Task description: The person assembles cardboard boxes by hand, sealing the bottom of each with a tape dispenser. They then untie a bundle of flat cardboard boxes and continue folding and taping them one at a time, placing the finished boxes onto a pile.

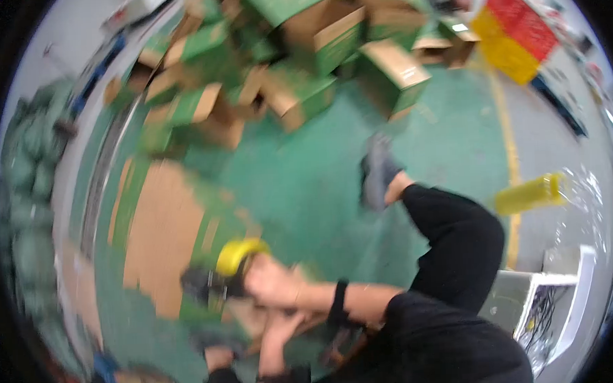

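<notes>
Motion blurs the middle of the head view. My right hand [273,283] is closed around a tape dispenser [204,283] with a black body and a roll of yellow tape [239,252]. Just below and behind it, my left hand [282,325] overlaps a piece of brown cardboard [247,319] low between my legs. The left fingers are smeared and partly hidden, so I cannot tell whether they grip the cardboard. Left of the dispenser, a large flattened green and brown carton [161,232] lies on the green floor.
Several green and brown cartons [305,89] are heaped ahead. At right are a yellow roll [531,194], clear plastic film [584,196] and a white bin of dark cables [551,304]. Green sacks [33,203] line the left wall. A red and yellow box [515,32] stands far right.
</notes>
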Demonstrator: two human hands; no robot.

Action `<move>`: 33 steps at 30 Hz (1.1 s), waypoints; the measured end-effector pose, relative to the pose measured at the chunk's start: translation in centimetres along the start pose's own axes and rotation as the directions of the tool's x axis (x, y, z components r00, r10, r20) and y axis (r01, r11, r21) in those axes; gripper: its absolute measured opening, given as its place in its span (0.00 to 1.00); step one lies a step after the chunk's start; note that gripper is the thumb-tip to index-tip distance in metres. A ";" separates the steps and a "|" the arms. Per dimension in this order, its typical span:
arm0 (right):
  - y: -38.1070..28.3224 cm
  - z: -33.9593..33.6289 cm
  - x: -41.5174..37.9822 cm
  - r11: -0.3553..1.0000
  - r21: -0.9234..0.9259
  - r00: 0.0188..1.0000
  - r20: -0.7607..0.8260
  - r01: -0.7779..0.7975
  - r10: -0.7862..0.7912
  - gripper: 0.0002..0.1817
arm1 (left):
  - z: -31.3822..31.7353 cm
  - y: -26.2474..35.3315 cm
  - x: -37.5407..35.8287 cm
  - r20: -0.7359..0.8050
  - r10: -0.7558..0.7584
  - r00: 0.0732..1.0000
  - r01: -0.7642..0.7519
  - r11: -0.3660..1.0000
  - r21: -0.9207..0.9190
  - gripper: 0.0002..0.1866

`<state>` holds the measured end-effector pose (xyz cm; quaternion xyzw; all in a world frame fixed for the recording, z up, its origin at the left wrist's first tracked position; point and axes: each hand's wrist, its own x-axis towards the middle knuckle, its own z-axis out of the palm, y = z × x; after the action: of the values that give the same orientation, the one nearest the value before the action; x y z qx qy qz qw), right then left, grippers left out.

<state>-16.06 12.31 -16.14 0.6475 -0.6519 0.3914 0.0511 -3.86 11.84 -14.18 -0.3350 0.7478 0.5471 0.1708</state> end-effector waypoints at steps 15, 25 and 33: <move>2.7 -0.7 -5.4 0.939 0.318 0.919 0.394 -0.131 -0.005 0.19 | 0.9 -7.2 -6.8 -0.852 -0.024 0.523 0.366 0.909 0.199 0.21; 1.3 1.8 -6.5 0.925 0.313 0.909 0.410 -0.217 0.074 0.23 | -0.4 -9.1 1.7 -0.949 0.103 0.296 0.440 0.868 0.232 0.19; 0.7 2.4 -6.6 0.992 -0.078 0.902 0.427 0.103 -0.060 0.23 | 1.9 -6.8 -3.3 -0.745 0.258 0.615 0.181 0.874 0.451 0.31</move>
<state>-14.59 16.19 -21.86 0.7402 -0.6385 0.2063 -0.0433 3.00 13.48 -17.55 -0.4695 0.8647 0.1422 -0.1084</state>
